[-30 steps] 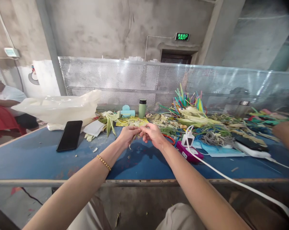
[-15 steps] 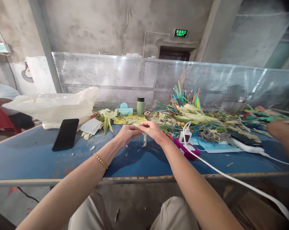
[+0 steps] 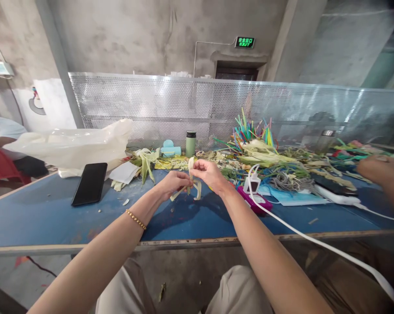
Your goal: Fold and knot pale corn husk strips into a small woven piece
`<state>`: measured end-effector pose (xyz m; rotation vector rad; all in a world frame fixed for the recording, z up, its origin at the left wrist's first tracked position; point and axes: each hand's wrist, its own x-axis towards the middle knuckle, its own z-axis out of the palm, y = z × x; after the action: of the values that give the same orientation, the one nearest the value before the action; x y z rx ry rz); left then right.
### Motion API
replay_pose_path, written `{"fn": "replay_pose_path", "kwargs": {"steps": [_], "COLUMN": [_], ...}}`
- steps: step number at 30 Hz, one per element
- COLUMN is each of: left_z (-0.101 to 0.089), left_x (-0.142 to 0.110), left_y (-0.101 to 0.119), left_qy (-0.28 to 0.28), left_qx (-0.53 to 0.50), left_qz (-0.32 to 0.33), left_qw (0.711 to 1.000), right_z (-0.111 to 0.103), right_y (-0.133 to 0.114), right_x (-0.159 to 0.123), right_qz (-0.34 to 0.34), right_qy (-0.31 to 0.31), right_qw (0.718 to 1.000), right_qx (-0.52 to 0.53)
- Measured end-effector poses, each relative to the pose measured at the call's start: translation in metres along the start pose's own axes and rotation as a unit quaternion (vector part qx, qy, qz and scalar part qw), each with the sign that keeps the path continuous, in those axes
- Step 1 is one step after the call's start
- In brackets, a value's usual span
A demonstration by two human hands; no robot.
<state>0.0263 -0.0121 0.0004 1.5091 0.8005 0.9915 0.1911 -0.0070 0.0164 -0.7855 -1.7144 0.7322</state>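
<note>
Above the blue table, my left hand pinches pale strips of corn husk, whose ends hang below the fingers. Close beside it, my right hand is closed with thumb and forefinger on a strip of the same husk; a curled piece rises over its fingertips. The point where the strips meet is partly hidden by the fingers. Behind my hands lie scattered husk scraps on a yellow sheet. A bunch of corn husks sits to the left of them.
A black phone and a plastic bag are on the left. A green bottle stands behind. To the right are a purple power socket, a white cable, a husk pile and another person's hand.
My right hand has risen slightly from my left, and a curled husk end now shows above its fingers. More of the strips shows below. The other person's hand has shifted slightly left.
</note>
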Motion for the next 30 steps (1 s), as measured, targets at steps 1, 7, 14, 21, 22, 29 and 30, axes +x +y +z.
{"fn": "replay_pose_path", "kwargs": {"steps": [1, 7, 14, 21, 22, 29, 30], "left_z": [0.0001, -0.0002, 0.0004, -0.0029, -0.0031, -0.0025, -0.0026], "left_x": [0.0000, 0.0009, -0.0012, 0.0027, 0.0031, 0.0023, 0.0024], "left_y": [0.0003, 0.0005, 0.0003, -0.0030, -0.0028, -0.0021, -0.0027], "left_qy": [0.006, 0.007, -0.013, -0.007, 0.002, 0.062, 0.052], "left_qx": [0.012, 0.038, -0.033, -0.060, -0.051, 0.010, 0.004], "left_qz": [-0.003, -0.020, -0.033, -0.026, -0.029, -0.035, -0.030], "left_qw": [1.000, 0.999, 0.999, 0.998, 0.998, 0.997, 0.998], "right_z": [-0.0002, -0.0008, 0.0008, 0.0038, 0.0041, 0.0078, 0.0082], "right_y": [-0.0007, -0.0075, -0.0080, -0.0040, -0.0041, -0.0068, -0.0068], "right_x": [0.0001, -0.0017, -0.0039, -0.0038, -0.0042, -0.0071, -0.0072], "right_qz": [-0.006, -0.025, -0.056, -0.091, -0.095, -0.094, -0.085], "right_qy": [0.004, 0.030, 0.033, 0.029, 0.028, 0.011, 0.011], "right_qw": [1.000, 0.999, 0.997, 0.993, 0.993, 0.993, 0.995], "right_qx": [0.002, -0.010, -0.040, -0.064, -0.067, -0.065, -0.052]}}
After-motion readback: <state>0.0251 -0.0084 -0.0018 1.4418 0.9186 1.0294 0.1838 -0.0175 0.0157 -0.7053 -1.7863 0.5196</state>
